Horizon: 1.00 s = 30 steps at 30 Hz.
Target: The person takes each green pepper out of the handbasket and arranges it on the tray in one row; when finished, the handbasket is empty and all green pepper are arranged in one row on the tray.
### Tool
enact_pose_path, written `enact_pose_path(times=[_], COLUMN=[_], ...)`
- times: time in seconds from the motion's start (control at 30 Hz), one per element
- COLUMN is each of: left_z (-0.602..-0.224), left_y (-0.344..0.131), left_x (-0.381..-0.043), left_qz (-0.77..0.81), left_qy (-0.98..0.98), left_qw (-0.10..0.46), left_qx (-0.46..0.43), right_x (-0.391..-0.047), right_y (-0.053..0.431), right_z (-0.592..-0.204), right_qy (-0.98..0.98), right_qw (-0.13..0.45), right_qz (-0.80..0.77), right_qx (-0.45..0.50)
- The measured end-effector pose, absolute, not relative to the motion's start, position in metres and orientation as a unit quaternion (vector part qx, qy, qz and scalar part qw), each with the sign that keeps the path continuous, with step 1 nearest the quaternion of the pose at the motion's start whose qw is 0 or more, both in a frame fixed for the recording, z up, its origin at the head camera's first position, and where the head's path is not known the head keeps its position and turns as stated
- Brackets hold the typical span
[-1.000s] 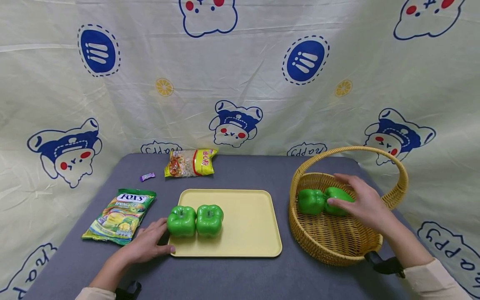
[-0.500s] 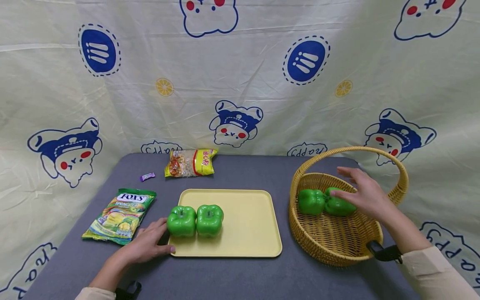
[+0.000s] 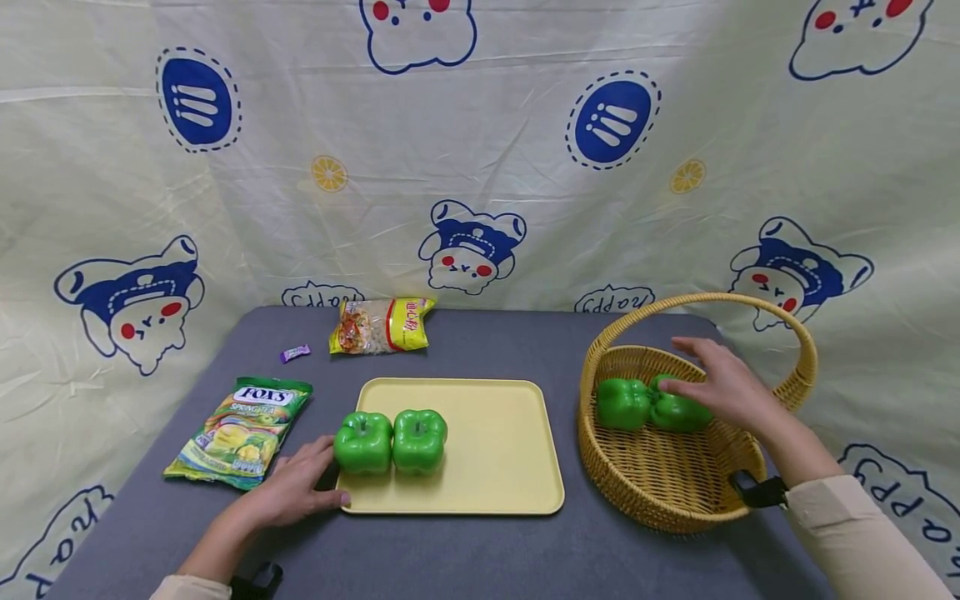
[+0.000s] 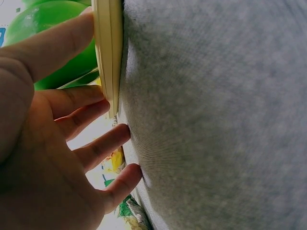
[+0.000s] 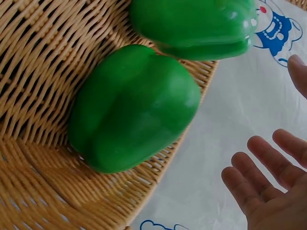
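Note:
Two green bell peppers lie side by side in the wicker basket on the right. Over the right-hand pepper is my right hand, fingers spread and apart from it in the right wrist view. My left hand rests at the left edge of the yellow tray, with thumb and nearer fingers touching its rim and the other fingertips on the table. Two more bell peppers stand together on the tray's left part, stems up.
A green candy bag lies left of the left hand. Behind the tray are a yellow snack bag and a small purple wrapped candy. The basket's tall handle arches over it, beside the right forearm.
The right hand has let go of the right-hand pepper in the basket and lifted slightly away. That pepper now lies in the basket. The left hand and tray have stayed put.

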<state>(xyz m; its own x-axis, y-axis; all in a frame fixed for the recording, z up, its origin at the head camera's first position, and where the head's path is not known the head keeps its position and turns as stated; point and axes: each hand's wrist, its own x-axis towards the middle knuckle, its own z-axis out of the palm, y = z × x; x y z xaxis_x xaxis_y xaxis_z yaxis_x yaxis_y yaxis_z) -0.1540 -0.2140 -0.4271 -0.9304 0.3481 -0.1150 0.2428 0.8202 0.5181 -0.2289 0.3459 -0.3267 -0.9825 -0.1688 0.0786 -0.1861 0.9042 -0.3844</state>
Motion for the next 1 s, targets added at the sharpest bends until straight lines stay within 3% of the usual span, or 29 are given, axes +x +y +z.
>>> enact_pose_path(times=[1.0], left_z=[-0.427], left_y=[-0.213], left_x=[-0.154], left_qz=[0.251], left_qy=[0.95], left_qw=[0.097], left_qx=[0.159], right_x=[-0.251], right_y=[0.36], right_z=[-0.357], right_qy=[-0.985], right_qw=[-0.029], right_qz=[0.122], right_qx=[0.119])
